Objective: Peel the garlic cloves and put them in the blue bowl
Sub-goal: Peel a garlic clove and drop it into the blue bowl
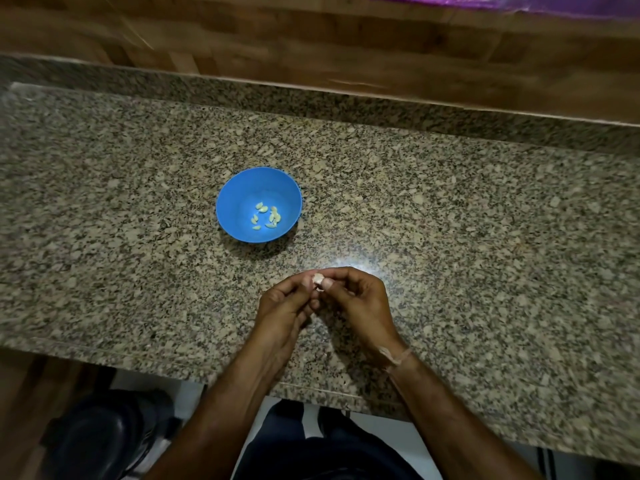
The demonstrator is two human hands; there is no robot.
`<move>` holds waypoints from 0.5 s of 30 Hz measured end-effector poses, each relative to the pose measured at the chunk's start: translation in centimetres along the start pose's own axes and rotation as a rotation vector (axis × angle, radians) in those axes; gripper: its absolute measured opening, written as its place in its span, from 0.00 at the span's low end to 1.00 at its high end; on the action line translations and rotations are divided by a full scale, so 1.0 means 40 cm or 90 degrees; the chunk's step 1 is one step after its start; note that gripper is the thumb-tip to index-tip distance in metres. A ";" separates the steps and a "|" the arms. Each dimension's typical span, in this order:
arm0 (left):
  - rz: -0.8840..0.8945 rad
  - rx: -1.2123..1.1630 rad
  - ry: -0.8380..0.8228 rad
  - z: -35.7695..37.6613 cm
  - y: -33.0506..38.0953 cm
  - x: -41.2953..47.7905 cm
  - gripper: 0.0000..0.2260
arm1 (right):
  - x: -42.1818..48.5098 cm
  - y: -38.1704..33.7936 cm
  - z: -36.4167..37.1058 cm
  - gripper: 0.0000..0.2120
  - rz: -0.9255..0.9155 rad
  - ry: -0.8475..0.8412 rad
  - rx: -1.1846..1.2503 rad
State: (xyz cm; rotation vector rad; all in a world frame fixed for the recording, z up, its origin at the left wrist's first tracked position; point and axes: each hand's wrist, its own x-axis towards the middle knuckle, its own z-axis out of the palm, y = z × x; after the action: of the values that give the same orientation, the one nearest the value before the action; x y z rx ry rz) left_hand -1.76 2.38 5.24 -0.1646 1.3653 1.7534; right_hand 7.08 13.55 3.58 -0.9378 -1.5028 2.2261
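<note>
Speckled granite counter [450, 202], wood-plank wall [311, 39] behind, white floor [398, 434] below.

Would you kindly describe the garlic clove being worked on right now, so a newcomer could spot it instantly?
On the speckled granite counter, look nearer the person than the blue bowl, where the left hand and right hand meet. The clove is pinched between their fingertips, unlike the peeled cloves lying in the bowl.

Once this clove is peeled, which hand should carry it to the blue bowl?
Left, probably. The left hand and right hand both pinch the garlic clove, but the blue bowl sits ahead-left, nearer the left; the right would have to reach across.
</note>
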 end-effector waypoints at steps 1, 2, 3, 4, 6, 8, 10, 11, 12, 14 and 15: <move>0.001 -0.005 0.003 0.002 0.000 0.000 0.08 | 0.000 0.002 -0.004 0.07 -0.008 0.000 -0.010; 0.001 -0.007 0.005 0.003 0.000 0.000 0.08 | 0.000 0.002 -0.006 0.06 -0.012 -0.001 -0.013; 0.000 -0.008 0.003 0.005 0.002 -0.001 0.09 | -0.001 0.000 -0.007 0.06 -0.012 0.002 -0.016; -0.002 -0.010 -0.002 0.009 0.003 -0.001 0.10 | -0.001 -0.001 -0.009 0.06 -0.012 0.004 -0.017; -0.002 -0.017 -0.004 0.012 0.004 -0.001 0.13 | -0.003 -0.005 -0.009 0.06 -0.011 0.004 -0.018; -0.004 -0.014 0.003 0.009 0.001 0.002 0.12 | -0.003 -0.007 -0.013 0.06 -0.015 0.003 -0.028; -0.001 -0.005 0.012 0.004 -0.003 0.007 0.10 | 0.001 -0.009 -0.017 0.07 -0.027 0.005 -0.058; 0.003 -0.004 0.017 0.004 -0.005 0.007 0.09 | 0.001 -0.011 -0.018 0.07 -0.033 0.003 -0.074; 0.009 -0.003 0.022 0.005 -0.005 0.007 0.08 | 0.002 -0.012 -0.018 0.07 -0.039 -0.001 -0.088; 0.018 -0.001 0.023 0.006 -0.006 0.006 0.09 | 0.002 -0.012 -0.018 0.06 -0.049 -0.005 -0.111; 0.022 0.000 0.023 0.007 -0.006 0.006 0.09 | 0.003 -0.011 -0.018 0.06 -0.052 -0.005 -0.120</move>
State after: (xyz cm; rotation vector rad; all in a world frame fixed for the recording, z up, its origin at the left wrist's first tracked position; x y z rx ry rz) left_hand -1.63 2.73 5.04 -0.1742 1.4013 1.7867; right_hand 7.42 14.29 3.76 -0.9041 -1.7461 2.0617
